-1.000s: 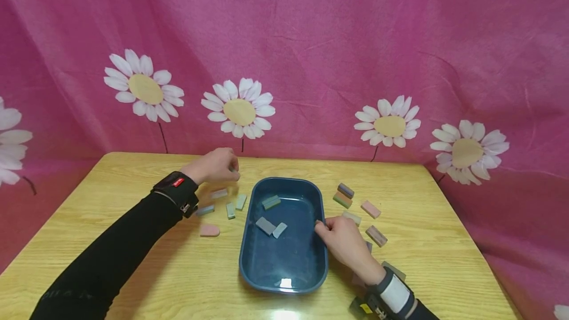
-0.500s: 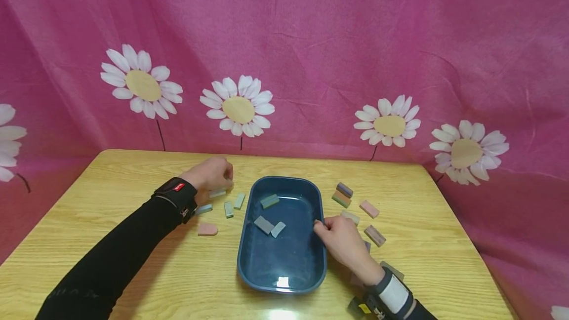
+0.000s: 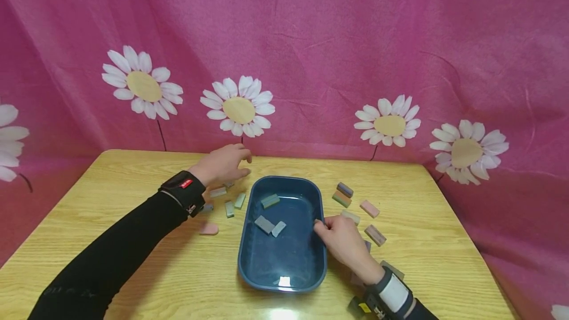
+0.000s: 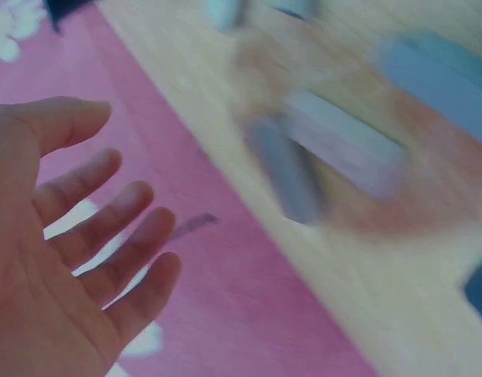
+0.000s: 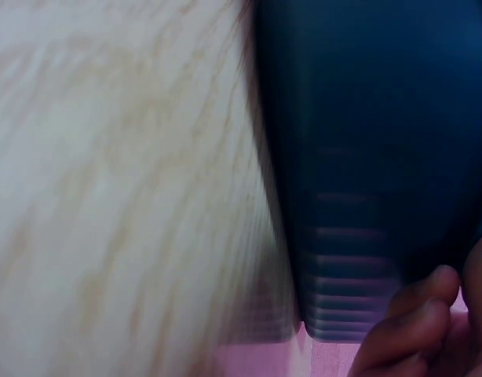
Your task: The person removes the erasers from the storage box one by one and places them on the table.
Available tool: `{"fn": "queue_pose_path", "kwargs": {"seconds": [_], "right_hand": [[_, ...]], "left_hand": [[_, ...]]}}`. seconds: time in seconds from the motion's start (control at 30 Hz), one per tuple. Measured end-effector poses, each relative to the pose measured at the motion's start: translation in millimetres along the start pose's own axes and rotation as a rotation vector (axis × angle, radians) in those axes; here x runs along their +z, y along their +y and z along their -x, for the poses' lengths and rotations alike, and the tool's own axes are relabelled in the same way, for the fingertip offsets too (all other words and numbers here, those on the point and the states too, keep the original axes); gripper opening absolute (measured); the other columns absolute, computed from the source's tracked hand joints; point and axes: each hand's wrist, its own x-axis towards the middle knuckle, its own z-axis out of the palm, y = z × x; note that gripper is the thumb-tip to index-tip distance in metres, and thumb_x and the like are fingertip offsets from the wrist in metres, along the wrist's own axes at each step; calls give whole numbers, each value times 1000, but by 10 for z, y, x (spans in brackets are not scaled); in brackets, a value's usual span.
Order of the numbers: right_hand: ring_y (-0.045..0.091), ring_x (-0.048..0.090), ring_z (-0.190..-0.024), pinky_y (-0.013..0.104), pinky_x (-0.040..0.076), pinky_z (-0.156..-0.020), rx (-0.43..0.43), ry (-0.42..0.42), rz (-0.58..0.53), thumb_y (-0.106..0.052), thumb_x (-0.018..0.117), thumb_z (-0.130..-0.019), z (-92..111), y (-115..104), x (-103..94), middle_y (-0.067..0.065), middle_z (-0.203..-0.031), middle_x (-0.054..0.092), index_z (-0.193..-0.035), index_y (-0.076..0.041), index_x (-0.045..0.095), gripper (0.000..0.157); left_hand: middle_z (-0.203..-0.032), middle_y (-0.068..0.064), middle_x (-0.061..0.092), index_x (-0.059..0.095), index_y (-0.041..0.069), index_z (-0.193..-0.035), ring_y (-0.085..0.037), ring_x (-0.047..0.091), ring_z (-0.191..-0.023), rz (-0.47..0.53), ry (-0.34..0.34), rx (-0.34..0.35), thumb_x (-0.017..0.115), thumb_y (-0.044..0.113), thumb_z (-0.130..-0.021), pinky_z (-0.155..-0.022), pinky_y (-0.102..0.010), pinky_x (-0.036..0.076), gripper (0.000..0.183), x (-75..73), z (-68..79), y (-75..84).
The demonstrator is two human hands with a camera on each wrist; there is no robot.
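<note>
A dark blue tray (image 3: pixel 249 241) lies in the middle of the wooden table with three grey-blue blocks (image 3: pixel 264 224) inside. My right hand (image 3: pixel 321 224) grips the tray's right rim; the right wrist view shows curled fingers (image 5: pixel 414 314) against the tray wall (image 5: pixel 366 157). Left of the tray's far corner my left hand (image 3: pixel 243 166) hovers, fingers spread and holding nothing. Below it lie a pale block (image 3: pixel 218 192) and a small grey block (image 3: pixel 229 184). In the left wrist view the open palm (image 4: pixel 68 259) is above two blurred blocks (image 4: pixel 343 145).
More small blocks lie left of the tray (image 3: pixel 229 209), with a pink rounded one (image 3: pixel 209 229) nearer me. Several coloured blocks (image 3: pixel 370 208) are scattered right of the tray. A pink daisy-print cloth (image 3: pixel 311 63) hangs behind the table's far edge.
My left hand dipped to the blocks, then rose and moved right with its fingers spread. A small grey block now shows beneath it. The right hand stayed on the tray rim.
</note>
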Motion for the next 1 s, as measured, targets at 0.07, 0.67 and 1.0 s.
{"fn": "queue_pose_path", "kwargs": {"seconds": [0.07, 0.67, 1.0], "right_hand": [[16, 39, -43, 25, 23, -46, 1, 1, 0, -31, 55, -94, -2, -1, -4, -4, -46, 35, -53, -12, 51, 45], [16, 37, -42, 26, 22, -45, 3, -11, -23, -31, 55, -94, 3, 3, -6, -4, -46, 35, -53, -13, 51, 45], [17, 39, -42, 26, 22, -46, 8, -25, -30, -31, 55, -94, 0, 10, -13, -3, -47, 35, -54, -12, 51, 44]], "left_hand": [[-121, -12, 61, 66, 9, -120, -25, 59, -107, -18, 22, 54, 64, 29, -90, -92, -44, 53, 36, -33, -38, 121], [-117, -3, 59, 68, 16, -118, -15, 53, -100, -179, -152, 381, 70, 32, -86, -92, -34, 53, 36, 139, -45, 830], [-127, -3, 57, 66, 22, -124, -19, 51, -111, -282, -286, 324, 74, 32, -83, -95, -36, 52, 43, 310, -23, 840]]}}
